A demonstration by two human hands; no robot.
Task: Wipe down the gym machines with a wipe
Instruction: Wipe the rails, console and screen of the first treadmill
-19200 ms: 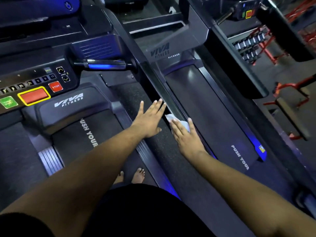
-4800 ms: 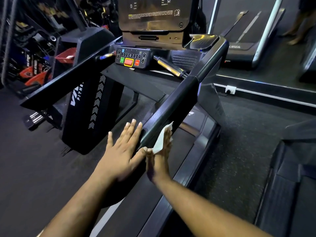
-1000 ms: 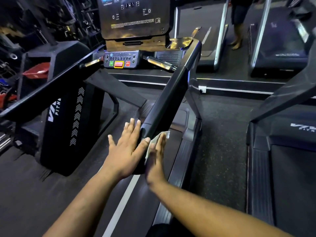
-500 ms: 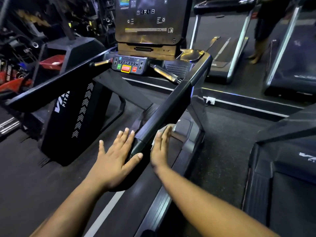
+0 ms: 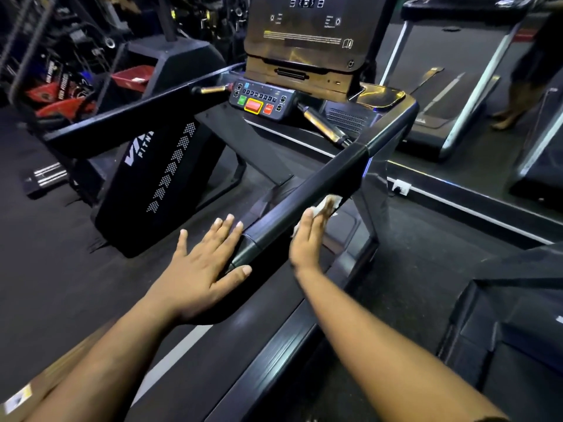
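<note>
So, the treadmill (image 5: 304,345) fills most of the view, with its deck running from the near edge toward the console (image 5: 263,100) at the far end. The right side rail (image 5: 307,196) is the part being wiped: a long dark bar whose long axis climbs from near-left to far-right, up to the corner by the console tray.

The left hand (image 5: 199,271) is laid flat against the near end of that rail, fingers straight and spread, thumb across the end cap; nothing is gripped, so it looks like bracing only.

The right hand (image 5: 307,239) is set on the rail's right face, fingers straight and pressed against it. The wipe (image 5: 330,202) is pinned between those fingers and the rail, with a white bit poking out past the fingertips on the far side. It is pressed flat rather than clenched.

What the next stroke probably turns on: the unwiped length seems to lie far-right of the right hand, along the rail's axis, so a slide up that line is likely called for. The right hand is the nearer one to it, and already carries the wipe.
</note>
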